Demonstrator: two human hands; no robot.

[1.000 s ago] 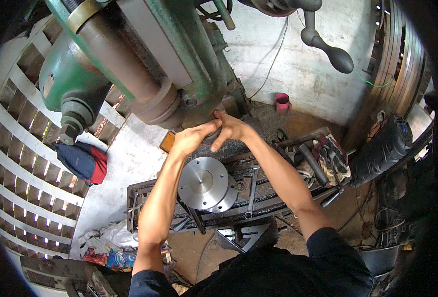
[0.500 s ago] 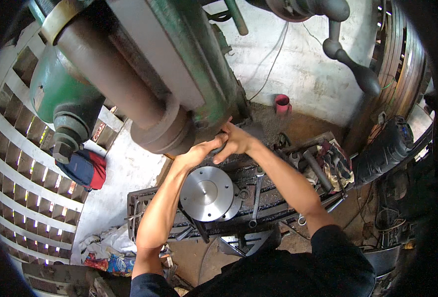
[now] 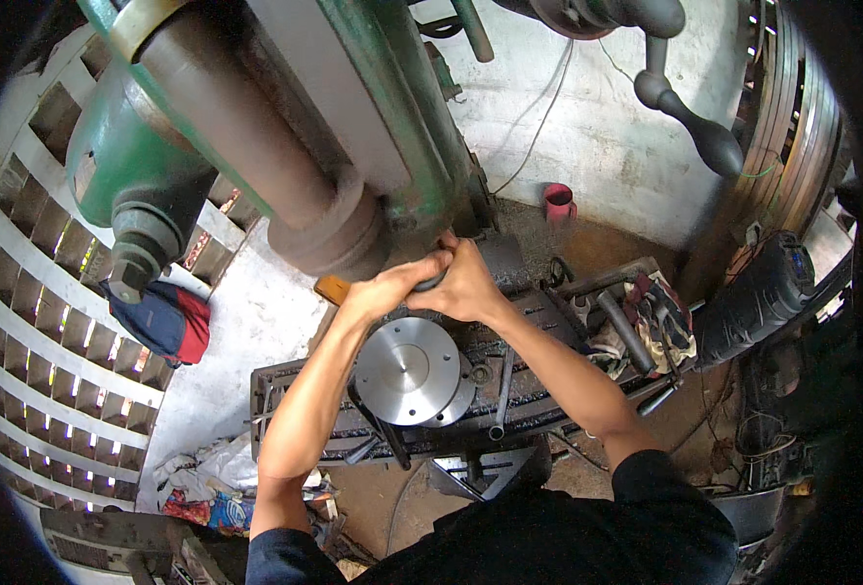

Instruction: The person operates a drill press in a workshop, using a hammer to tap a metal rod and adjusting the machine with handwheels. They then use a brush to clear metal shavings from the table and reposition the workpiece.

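Observation:
Both hands meet below the thick brown metal spindle (image 3: 324, 234) of a green machine (image 3: 407, 117). My left hand (image 3: 389, 291) is closed against a dark, rounded part (image 3: 431, 281), of which only a small edge shows between the hands. From the other side my right hand (image 3: 468, 285) closes on the same part, its fingers mostly hidden behind the left hand and the machine head. Just below them, a shiny round metal disc (image 3: 387, 380) with small holes lies over another round plate (image 3: 454, 413) on the dark slotted machine table (image 3: 339, 444).
A wrench (image 3: 502, 400) lies right of the disc, beside a nut (image 3: 482, 374). Farther right are a dark bar (image 3: 626, 333) and patterned rags (image 3: 660, 317). A crank handle (image 3: 690, 117) juts out at upper right. A red mug (image 3: 559, 205) stands by the white wall.
My right hand's fingers have closed in and it now presses up against my left hand. The wrench's upper end has become hidden. The whole view has shifted slightly.

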